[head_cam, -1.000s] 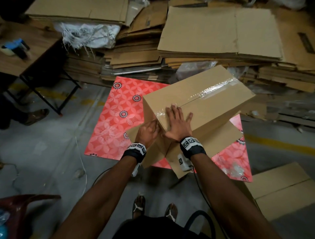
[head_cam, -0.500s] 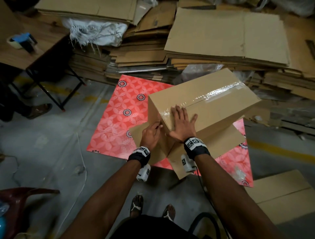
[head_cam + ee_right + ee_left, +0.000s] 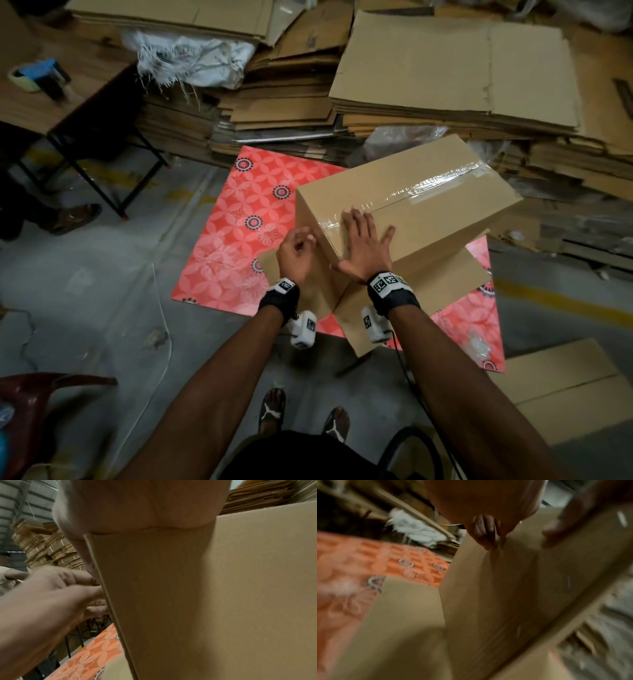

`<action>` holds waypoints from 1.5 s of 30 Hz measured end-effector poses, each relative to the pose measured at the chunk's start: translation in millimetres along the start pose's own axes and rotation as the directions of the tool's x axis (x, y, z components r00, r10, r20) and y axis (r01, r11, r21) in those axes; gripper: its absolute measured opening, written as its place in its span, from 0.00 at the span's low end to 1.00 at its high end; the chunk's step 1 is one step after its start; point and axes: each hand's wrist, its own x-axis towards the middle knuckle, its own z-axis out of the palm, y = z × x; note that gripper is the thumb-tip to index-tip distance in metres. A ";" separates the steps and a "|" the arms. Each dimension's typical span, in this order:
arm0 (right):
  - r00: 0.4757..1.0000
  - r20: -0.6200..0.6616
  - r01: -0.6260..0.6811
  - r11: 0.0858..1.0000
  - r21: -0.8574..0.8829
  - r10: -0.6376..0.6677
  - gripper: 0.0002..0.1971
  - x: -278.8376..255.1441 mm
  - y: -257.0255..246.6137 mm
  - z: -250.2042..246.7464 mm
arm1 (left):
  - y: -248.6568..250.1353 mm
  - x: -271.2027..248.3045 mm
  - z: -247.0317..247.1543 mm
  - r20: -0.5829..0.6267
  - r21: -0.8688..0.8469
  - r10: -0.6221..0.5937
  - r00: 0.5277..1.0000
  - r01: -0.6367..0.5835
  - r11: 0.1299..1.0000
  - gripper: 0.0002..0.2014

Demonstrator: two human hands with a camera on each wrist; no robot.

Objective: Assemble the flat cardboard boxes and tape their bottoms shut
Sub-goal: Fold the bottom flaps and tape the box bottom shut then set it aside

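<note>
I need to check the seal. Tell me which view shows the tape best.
The head view: the tape runs the whole seam on the box, with the right hand flat on its near end. The left wrist view is too blurred to show tape; the right wrist view shows only the box's bare side.

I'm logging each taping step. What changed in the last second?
The left hand slid up the box's side, from its lower end toward the top edge, fingers curled at the tape end. The right hand stayed flat on the tape. The box did not move on the mat.
</note>
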 end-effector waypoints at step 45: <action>1.000 -0.019 0.014 0.999 0.032 -0.014 0.59 -3.7 -3.3 -6.4 | 23.4 0.2 -1.6 0.115 0.110 0.051 0.992 -0.063 0.992 0.05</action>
